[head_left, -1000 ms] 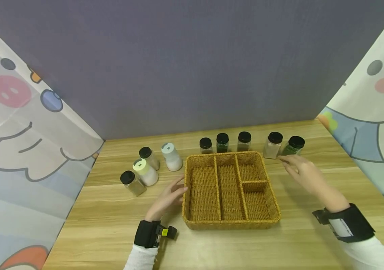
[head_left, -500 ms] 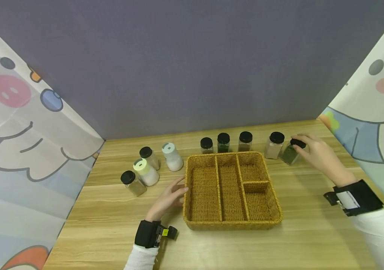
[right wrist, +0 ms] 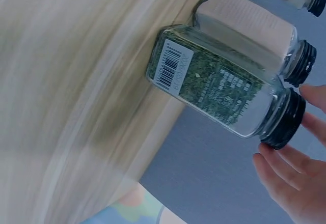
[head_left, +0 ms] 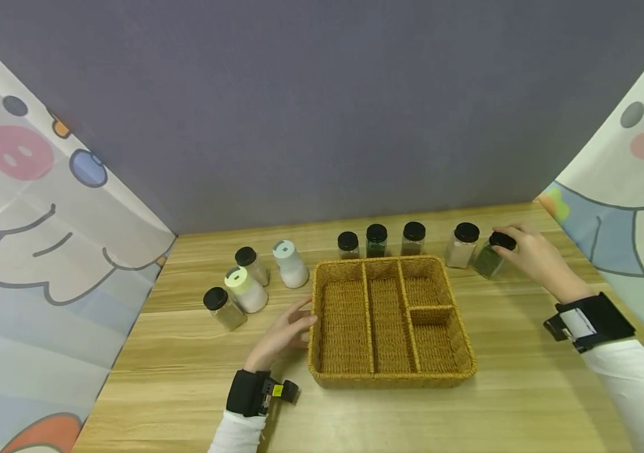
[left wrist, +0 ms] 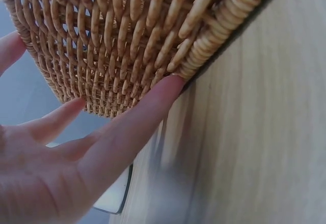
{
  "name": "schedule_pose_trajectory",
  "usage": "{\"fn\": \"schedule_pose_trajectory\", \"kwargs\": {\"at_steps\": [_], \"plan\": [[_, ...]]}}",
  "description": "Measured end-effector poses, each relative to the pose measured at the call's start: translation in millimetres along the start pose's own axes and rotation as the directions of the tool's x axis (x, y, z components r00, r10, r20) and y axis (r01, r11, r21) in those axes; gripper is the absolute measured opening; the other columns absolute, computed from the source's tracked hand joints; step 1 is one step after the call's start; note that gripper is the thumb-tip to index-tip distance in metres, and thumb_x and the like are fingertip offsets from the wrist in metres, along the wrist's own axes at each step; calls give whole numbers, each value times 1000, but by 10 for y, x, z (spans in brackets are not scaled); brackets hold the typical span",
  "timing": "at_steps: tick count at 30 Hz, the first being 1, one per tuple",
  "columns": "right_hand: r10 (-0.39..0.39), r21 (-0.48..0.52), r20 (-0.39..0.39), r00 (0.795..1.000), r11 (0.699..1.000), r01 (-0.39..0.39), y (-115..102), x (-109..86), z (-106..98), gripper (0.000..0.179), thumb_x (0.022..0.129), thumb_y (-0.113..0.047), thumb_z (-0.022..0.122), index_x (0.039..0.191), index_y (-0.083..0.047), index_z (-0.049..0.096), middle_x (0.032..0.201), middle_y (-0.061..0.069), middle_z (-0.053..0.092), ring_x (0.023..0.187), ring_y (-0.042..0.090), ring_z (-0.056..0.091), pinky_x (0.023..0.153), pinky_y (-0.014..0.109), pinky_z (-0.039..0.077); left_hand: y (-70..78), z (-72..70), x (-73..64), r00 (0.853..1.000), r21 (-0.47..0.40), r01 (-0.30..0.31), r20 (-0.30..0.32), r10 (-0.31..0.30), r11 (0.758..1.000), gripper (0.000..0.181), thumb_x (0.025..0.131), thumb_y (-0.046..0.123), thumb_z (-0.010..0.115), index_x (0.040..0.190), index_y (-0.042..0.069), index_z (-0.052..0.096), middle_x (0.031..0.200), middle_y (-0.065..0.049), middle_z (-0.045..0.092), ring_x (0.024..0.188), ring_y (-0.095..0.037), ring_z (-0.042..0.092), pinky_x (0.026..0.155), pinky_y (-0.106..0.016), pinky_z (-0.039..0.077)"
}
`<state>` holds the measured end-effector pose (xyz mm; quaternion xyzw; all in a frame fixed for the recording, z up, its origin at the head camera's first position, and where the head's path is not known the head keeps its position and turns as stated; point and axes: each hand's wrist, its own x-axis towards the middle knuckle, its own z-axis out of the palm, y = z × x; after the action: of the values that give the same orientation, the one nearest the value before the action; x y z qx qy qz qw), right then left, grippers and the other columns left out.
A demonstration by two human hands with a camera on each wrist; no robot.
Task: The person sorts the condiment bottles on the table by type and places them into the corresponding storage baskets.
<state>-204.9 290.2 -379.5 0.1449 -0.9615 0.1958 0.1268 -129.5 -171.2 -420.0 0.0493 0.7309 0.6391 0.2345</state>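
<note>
Right hand (head_left: pixel 531 258) fingertips pinching black cap of tilted green-herb glass jar (head_left: pixel 488 261); left hand (head_left: pixel 282 330), fingers straight, bracing woven wicker basket (head_left: pixel 458 327); next needing firm lift

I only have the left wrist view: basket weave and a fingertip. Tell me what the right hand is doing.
Observer: The right hand grips the black cap of the green herb jar at the right end of the row behind the basket.
Operator: Report whether that jar stands upright.
Observer: No, it tilts, base toward the basket and cap toward the hand.
Operator: Say what's next to it.
Observer: A pale powder jar stands just to its left, close beside it.
Operator: Tell me what's in the basket.
Observer: Nothing shows in its compartments.
</note>
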Motion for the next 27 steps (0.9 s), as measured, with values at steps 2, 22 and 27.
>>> {"fn": "schedule_pose_trajectory", "kwargs": {"at_steps": [2, 22, 27], "plan": [[1, -1, -3, 1000, 1000, -1, 16, -2, 13, 38, 82, -6, 60, 115, 10, 49, 107, 32, 45, 90, 49, 46, 70, 56, 41, 0, 6, -2, 1000, 0, -1, 3, 1, 1000, 65, 88, 22, 53, 141, 7, 18, 133, -30, 31, 113, -41, 42, 79, -45, 49], [-65, -20, -19, 998, 998, 65, 62, 36, 80, 39, 78, 1, 63, 112, 13, 48, 101, 37, 45, 85, 50, 47, 66, 56, 41, -240, -49, 120, 1000, -37, -1, -13, 1, 999, 64, 87, 27, 54, 140, 15, 21, 132, -24, 35, 112, -37, 44, 77, -43, 50], [-79, -23, -11, 997, 997, 79, 44, 45, 45, 40, 78, 2, 62, 112, 14, 47, 102, 38, 45, 86, 51, 47, 66, 57, 42, -214, -49, 119, 1000, -43, 5, -3, -5, 999, 63, 88, 26, 54, 140, 15, 21, 131, -24, 36, 112, -37, 45, 78, -44, 49]]}}
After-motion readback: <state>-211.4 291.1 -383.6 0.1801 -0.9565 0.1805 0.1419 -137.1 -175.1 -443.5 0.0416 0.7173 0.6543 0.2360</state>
